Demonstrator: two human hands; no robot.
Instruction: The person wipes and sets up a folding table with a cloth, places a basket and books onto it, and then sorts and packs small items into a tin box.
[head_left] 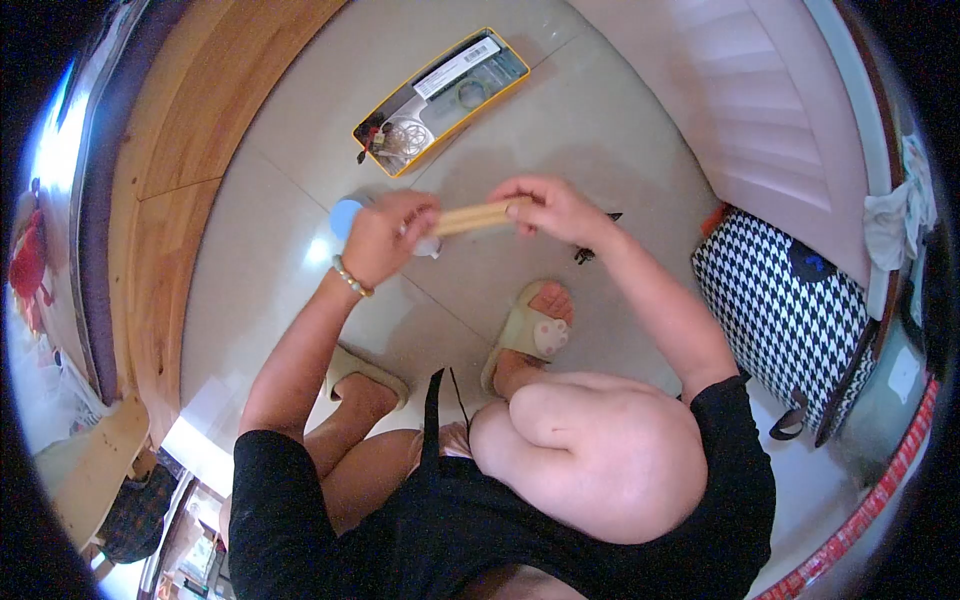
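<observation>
A tan, narrow, stick-like piece (472,218) with a line along its length spans the gap between my two hands above the tiled floor. Its exact kind is blurred. My left hand (388,232), with a beaded bracelet at the wrist, closes its fingers on the left end. At the right end, my right hand (548,210) pinches it between thumb and fingers. A light blue round object (345,217) lies on the floor beside my left hand, partly covered by it. Something small and white (428,247) shows just below the left fingers.
A yellow-rimmed box (445,135) with cables and packets stands ahead on the floor. Small dark items (585,256) lie under my right forearm. A houndstooth bag (780,310) leans at the right by a pale panel (710,90). Wooden furniture (160,200) borders the left.
</observation>
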